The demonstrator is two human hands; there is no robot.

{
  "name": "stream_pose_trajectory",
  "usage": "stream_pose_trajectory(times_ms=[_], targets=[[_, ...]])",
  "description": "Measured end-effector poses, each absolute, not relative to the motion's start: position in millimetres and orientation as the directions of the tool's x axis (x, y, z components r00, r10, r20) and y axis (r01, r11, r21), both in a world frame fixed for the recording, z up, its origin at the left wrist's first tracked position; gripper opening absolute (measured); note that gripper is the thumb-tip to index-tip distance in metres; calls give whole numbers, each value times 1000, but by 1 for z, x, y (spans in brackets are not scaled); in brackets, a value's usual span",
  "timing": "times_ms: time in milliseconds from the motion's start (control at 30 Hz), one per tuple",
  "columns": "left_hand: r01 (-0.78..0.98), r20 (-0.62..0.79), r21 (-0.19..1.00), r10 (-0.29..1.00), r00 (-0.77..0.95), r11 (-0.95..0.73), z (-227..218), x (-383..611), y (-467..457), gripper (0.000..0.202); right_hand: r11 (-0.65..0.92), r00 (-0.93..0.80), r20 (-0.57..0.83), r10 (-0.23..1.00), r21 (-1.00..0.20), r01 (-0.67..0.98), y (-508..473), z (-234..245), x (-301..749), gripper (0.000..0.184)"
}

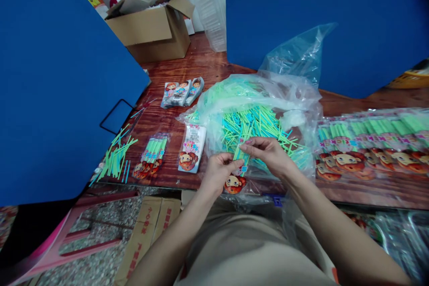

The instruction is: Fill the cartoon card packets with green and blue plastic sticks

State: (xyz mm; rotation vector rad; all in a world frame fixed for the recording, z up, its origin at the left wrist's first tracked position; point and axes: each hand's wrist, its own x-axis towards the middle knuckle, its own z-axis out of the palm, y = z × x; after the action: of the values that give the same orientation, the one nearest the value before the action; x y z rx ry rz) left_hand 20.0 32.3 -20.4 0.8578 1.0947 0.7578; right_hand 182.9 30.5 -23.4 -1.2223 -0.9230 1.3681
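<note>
The left hand (217,174) and right hand (268,156) work just above the table's near edge, over a printed packet (234,183) with a cartoon face. The left fingers (228,165) curl closed around the packet's upper end. The right fingers (251,143) pinch a small bundle of green sticks (241,154) at its mouth, and the bundle stands tilted, partly inside the packet.

Directly behind the hands, a clear plastic bag (284,94) holds a heap of loose green and blue sticks (254,127). Its film sags over the near edge of the table (167,174) beneath the right forearm. To the right, filled packets (372,152) lie in an overlapping row that runs out of view.

Left of the hands lie a packet with no sticks showing (191,148), a filled packet (150,156), and a scatter of loose sticks (115,158) close to a blue panel (67,76), which hides the table's left side. Three more packets (182,91) lie farther back, with a strip of wood grain between them and a cardboard box (150,31). A second blue panel (318,9) rises behind the bag. Below the near edge, a pink stool (67,232) and flattened cardboard (147,237) sit on the speckled floor.
</note>
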Motion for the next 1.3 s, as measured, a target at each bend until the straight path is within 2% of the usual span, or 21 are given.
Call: stream_pose_trajectory(times_ms=[300, 400, 567, 800, 1033, 1300], targets=[[-100, -438, 872, 855, 279, 480, -21, 22, 38, 40, -291, 26, -326, 945, -874, -390, 32, -22, 189, 31], [-88, -438, 873, 851, 288, 479, -25, 20, 39, 38, -340, -61, -347, 936, -845, -414, 32, -27, 194, 26], [-60, -429, 882, 848, 310, 468, -31, 19, 40, 36, -440, -154, -415, 897, -796, -416, 32, -33, 201, 26], [28, -389, 914, 860, 331, 404, -38, 20, 39, 36, -442, -134, -432, 892, -773, -454, 34, -30, 193, 27], [56, -376, 923, 862, 339, 381, -46, 20, 40, 36, -497, -193, -465, 864, -727, -473, 37, -34, 190, 24], [-6, -383, 913, 860, 336, 409, -44, 21, 39, 37, -477, -160, -461, 873, -737, -480, 35, -39, 190, 25]])
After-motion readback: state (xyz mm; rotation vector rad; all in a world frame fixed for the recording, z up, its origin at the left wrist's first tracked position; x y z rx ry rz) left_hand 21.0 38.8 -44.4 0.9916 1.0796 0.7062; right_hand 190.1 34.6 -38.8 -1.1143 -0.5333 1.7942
